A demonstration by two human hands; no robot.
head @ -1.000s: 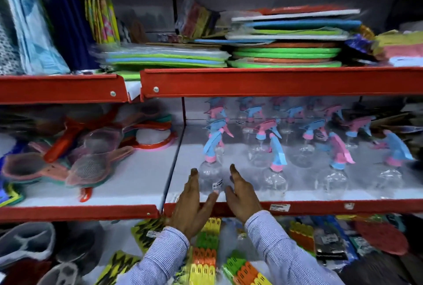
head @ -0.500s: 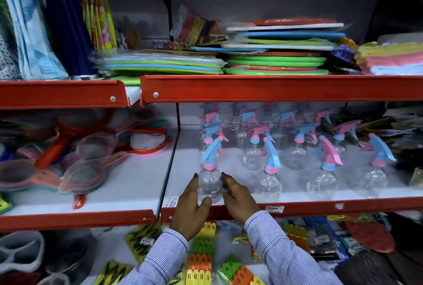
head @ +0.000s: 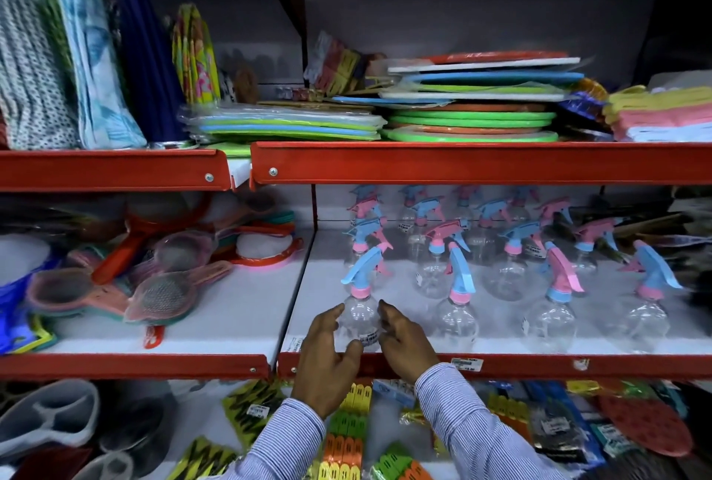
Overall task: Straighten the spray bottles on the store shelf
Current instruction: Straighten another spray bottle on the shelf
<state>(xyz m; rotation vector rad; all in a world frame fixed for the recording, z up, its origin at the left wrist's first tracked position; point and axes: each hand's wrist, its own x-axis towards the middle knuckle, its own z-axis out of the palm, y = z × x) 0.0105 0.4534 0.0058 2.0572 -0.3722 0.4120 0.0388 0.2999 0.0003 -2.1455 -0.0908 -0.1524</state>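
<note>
My left hand and right hand cup the clear round plastic spray bottle with the blue trigger and pink collar, fingers curved against its two sides, thumbs low in front. It stands upright at the front left corner of the white store shelf with the red front lip, at about twelve o'clock from my wrists. Its price sticker is too blurred to read. At three o'clock stand three more clear spray bottles in the front row; behind, toward twelve, further rows of bottles fade into shadow under the upper shelf, and I cannot count them. My striped blue sleeves hide part of the coloured clothes-peg packs below.
</note>
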